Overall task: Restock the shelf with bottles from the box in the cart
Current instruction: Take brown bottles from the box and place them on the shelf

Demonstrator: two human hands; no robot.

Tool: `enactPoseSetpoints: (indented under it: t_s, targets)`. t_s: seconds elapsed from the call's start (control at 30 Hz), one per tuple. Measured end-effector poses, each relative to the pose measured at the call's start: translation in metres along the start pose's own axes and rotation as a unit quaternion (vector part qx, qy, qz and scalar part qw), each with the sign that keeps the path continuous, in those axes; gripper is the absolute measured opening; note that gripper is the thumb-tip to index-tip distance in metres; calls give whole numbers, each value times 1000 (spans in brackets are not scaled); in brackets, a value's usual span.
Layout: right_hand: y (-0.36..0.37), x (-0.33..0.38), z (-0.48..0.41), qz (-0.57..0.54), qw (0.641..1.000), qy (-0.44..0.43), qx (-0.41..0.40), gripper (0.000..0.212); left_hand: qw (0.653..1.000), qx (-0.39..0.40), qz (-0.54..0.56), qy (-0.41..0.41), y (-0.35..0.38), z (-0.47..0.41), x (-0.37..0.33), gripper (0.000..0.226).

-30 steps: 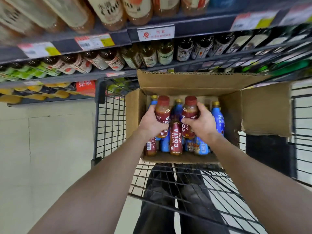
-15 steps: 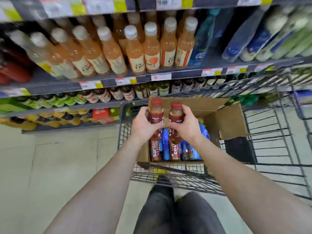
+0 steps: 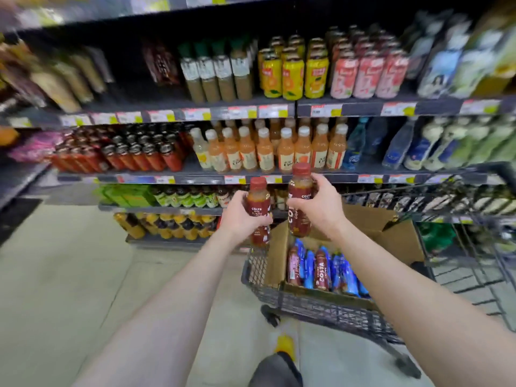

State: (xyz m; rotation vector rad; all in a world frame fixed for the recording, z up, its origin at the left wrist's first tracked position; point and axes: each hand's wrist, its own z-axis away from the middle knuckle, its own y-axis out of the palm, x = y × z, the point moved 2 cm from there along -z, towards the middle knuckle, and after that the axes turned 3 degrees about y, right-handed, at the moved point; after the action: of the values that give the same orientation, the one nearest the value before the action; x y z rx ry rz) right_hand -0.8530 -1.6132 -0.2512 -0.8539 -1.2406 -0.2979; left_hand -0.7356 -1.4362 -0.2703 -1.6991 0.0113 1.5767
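Observation:
My left hand [image 3: 241, 217] grips a dark-red Costa coffee bottle [image 3: 258, 201] with a red cap, held upright in front of the shelves. Beside it my right hand [image 3: 321, 203] grips a second, like bottle [image 3: 300, 191], slightly higher. Both bottles are clear of the cardboard box [image 3: 377, 227], which sits open in the black wire cart [image 3: 321, 308] below my right arm. Several red Costa and blue bottles [image 3: 321, 270] remain standing in the box. The shelf unit [image 3: 195, 173] stands ahead, stocked with drinks on every level.
Orange bottles with white caps [image 3: 279, 152] fill the shelf straight above my hands, red cans [image 3: 134, 155] to their left, blue and green bottles to the right. Pale floor tiles [image 3: 69, 275] lie to the left of the cart. My knee shows at the bottom edge.
Both hands have lifted their bottles up out of the box and toward the shelves. My view has tilted up and pulled back, so more shelf levels show.

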Motion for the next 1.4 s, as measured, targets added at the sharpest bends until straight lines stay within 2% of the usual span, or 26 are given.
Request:
enactPoseSetpoints:
  t_s: [0.17,0.33,0.47,0.7,0.97,1.23,1.4]
  targets:
    - [12,63,29,-5,998,-59,12,90,998,-60,9,22,-71,27,-26,81]
    - [44,127,33,10,993,-115,36,91,996,-74,10,51,-147,37,-43,70]
    - [85,171,27,14,988,-146,44,84,992,-108,-20,62,-202,30,-33,73]
    - [189,225,5,-7,987,-151,60,73,991,-109,-28,65,-292,-6,14,69]
    - [311,267,-34,-11,993,-109,35,79,992,-82,-36,88,-393,-77,63,67]
    - [361,305,-83,34,994,-99,35,67,990,-105,25,94,-440,-152,93,71]
    - [385,316,-139,34,995,-92,34,72,992,-87,18,94,-457,-208,94,72]
